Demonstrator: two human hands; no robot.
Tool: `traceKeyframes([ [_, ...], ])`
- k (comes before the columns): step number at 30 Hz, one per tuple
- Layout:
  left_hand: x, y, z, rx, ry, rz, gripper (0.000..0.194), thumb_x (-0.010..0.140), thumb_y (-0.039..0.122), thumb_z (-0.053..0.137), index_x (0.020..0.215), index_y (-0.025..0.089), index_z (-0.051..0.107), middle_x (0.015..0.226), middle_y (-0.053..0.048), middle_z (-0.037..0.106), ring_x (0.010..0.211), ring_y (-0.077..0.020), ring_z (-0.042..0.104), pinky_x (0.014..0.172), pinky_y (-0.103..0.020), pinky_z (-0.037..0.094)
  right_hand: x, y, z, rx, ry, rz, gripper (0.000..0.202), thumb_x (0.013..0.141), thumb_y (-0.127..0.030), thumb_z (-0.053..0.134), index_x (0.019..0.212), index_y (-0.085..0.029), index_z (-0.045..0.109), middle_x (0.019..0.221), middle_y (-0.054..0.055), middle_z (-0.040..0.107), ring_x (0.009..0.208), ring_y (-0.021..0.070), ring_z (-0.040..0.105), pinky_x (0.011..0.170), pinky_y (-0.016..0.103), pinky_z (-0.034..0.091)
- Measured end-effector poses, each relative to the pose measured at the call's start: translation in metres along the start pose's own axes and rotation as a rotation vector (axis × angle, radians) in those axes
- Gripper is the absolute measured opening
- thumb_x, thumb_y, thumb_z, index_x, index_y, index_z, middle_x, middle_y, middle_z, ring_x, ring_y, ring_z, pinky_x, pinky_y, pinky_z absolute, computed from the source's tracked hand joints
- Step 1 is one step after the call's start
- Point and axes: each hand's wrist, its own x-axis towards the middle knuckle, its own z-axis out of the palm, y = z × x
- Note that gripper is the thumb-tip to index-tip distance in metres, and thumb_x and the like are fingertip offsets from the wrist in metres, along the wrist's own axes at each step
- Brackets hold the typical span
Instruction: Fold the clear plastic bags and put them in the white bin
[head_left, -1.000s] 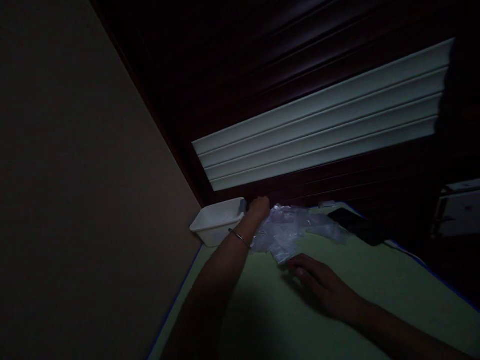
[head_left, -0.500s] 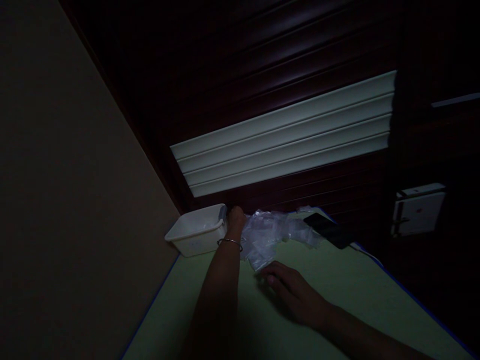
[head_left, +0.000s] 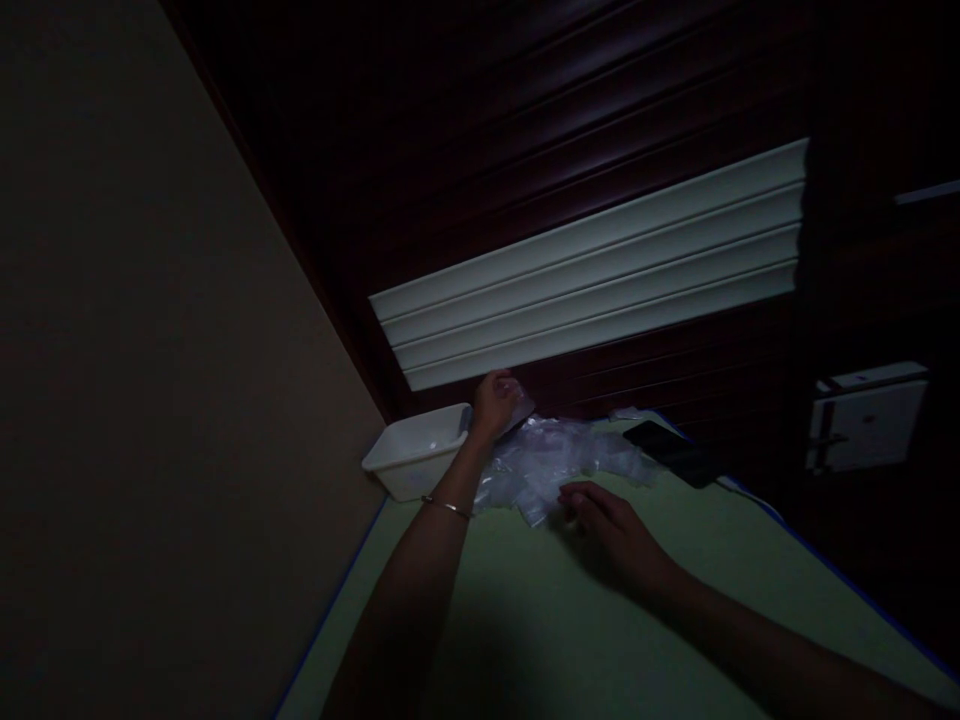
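Note:
My left hand (head_left: pixel 496 402), with a thin bracelet at the wrist, is closed on a clear plastic bag (head_left: pixel 521 402) above the far edge of the green table (head_left: pixel 570 620). Below and right of it lies a heap of clear plastic bags (head_left: pixel 547 455). My right hand (head_left: pixel 607 525) is at the near edge of this heap, its fingers curled with thumb and fingertips close together. Whether anything is between them is too dark to tell. A white plastic bin (head_left: pixel 412 460) stands just left of my left wrist.
A black phone (head_left: pixel 671 455) with a white cable (head_left: pixel 750 497) lies at the table's right edge. Behind rise dark panels with pale slats (head_left: pixel 592 270). A plain wall (head_left: pixel 172 400) borders the left side. White boxes (head_left: pixel 866 425) show at the right.
My left hand has risen from beside the bin and now shows a clear bag in its fingers. My right hand has moved forward to the bag heap. The view has shifted slightly.

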Motion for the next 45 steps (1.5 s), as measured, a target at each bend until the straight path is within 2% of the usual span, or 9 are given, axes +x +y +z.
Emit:
traceKeyframes([
  [5, -0.087, 0.008, 0.002, -0.555, -0.117, -0.063, 0.042, 0.075, 0.016, 0.064, 0.116, 0.016, 0.055, 0.111, -0.012, 0.069, 0.087, -0.0181, 0.069, 0.08, -0.033, 0.054, 0.012, 0.0, -0.005, 0.432, -0.001, 0.176, 0.045, 0.078, -0.06, 0.063, 0.098, -0.019, 0.065, 0.111, 0.013, 0.067, 0.099, 0.0268, 0.065, 0.081, 0.041, 0.053],
  [10, -0.165, 0.009, -0.002, -0.114, -0.315, 0.277, 0.041, 0.089, 0.016, 0.046, 0.129, 0.024, 0.051, 0.117, -0.005, 0.068, 0.1, -0.017, 0.066, 0.095, -0.035, 0.049, 0.013, -0.001, -0.008, 0.59, -0.086, 0.312, 0.04, 0.087, -0.057, 0.054, 0.1, -0.02, 0.062, 0.104, 0.01, 0.069, 0.093, 0.0223, 0.067, 0.088, 0.042, 0.051],
  [14, -0.192, 0.005, -0.001, 0.171, -0.474, 0.508, 0.05, 0.089, 0.011, 0.041, 0.137, 0.023, 0.042, 0.129, -0.006, 0.061, 0.116, -0.0199, 0.059, 0.103, -0.039, 0.045, 0.01, -0.002, -0.011, 0.594, -0.242, 0.304, 0.031, 0.089, -0.049, 0.056, 0.085, -0.019, 0.059, 0.084, 0.005, 0.071, 0.083, 0.0185, 0.067, 0.085, 0.037, 0.051],
  [17, -0.199, 0.001, 0.005, 0.248, -0.509, 0.517, 0.043, 0.089, 0.011, 0.04, 0.131, 0.018, 0.046, 0.127, -0.01, 0.061, 0.115, -0.0219, 0.058, 0.102, -0.039, 0.046, 0.008, -0.003, -0.013, 0.57, -0.243, 0.316, 0.022, 0.085, -0.04, 0.065, 0.093, -0.021, 0.059, 0.084, 0.001, 0.07, 0.08, 0.0167, 0.067, 0.08, 0.033, 0.051],
  [23, -0.206, 0.004, -0.001, 0.15, -0.547, 0.51, 0.039, 0.089, 0.015, 0.044, 0.128, 0.017, 0.046, 0.126, -0.012, 0.059, 0.118, -0.0243, 0.055, 0.104, -0.043, 0.044, 0.006, -0.005, -0.018, 0.558, -0.154, 0.409, 0.042, 0.078, -0.019, 0.069, 0.117, -0.025, 0.055, 0.088, -0.001, 0.072, 0.077, 0.0139, 0.068, 0.071, 0.027, 0.052],
  [28, -0.204, 0.003, -0.011, -0.2, -0.542, 0.361, 0.058, 0.089, 0.02, 0.05, 0.141, 0.021, 0.026, 0.137, -0.014, 0.051, 0.116, -0.0216, 0.058, 0.101, -0.041, 0.046, 0.009, -0.003, -0.018, 0.544, -0.252, 0.312, 0.038, 0.076, -0.01, 0.059, 0.111, -0.023, 0.062, 0.105, 0.004, 0.073, 0.098, 0.0197, 0.068, 0.09, 0.036, 0.051],
  [35, -0.198, -0.012, -0.003, -0.262, -0.483, 0.263, 0.054, 0.091, 0.028, 0.049, 0.143, 0.021, 0.033, 0.13, -0.011, 0.056, 0.105, -0.0191, 0.061, 0.095, -0.037, 0.049, 0.015, 0.009, -0.015, 0.459, -0.24, 0.283, 0.017, 0.084, -0.017, 0.059, 0.098, -0.015, 0.069, 0.104, 0.011, 0.074, 0.098, 0.0232, 0.068, 0.097, 0.039, 0.048],
  [40, -0.189, -0.024, -0.006, -0.031, -0.341, 0.254, 0.047, 0.092, 0.039, 0.05, 0.134, 0.019, 0.047, 0.136, -0.012, 0.052, 0.128, -0.0237, 0.046, 0.11, -0.042, 0.034, 0.015, 0.007, -0.021, 0.488, -0.219, 0.375, 0.016, 0.086, -0.015, 0.056, 0.096, -0.013, 0.068, 0.101, 0.014, 0.074, 0.098, 0.0229, 0.069, 0.097, 0.04, 0.049],
  [45, -0.183, -0.037, -0.005, -0.154, -0.342, -0.007, 0.079, 0.076, 0.044, 0.072, 0.141, 0.018, 0.037, 0.142, -0.017, 0.046, 0.13, -0.0285, 0.045, 0.108, -0.044, 0.035, 0.011, -0.004, -0.023, 0.511, -0.321, 0.434, 0.02, 0.089, -0.021, 0.051, 0.097, -0.014, 0.068, 0.102, 0.014, 0.074, 0.098, 0.0228, 0.069, 0.101, 0.041, 0.047],
])
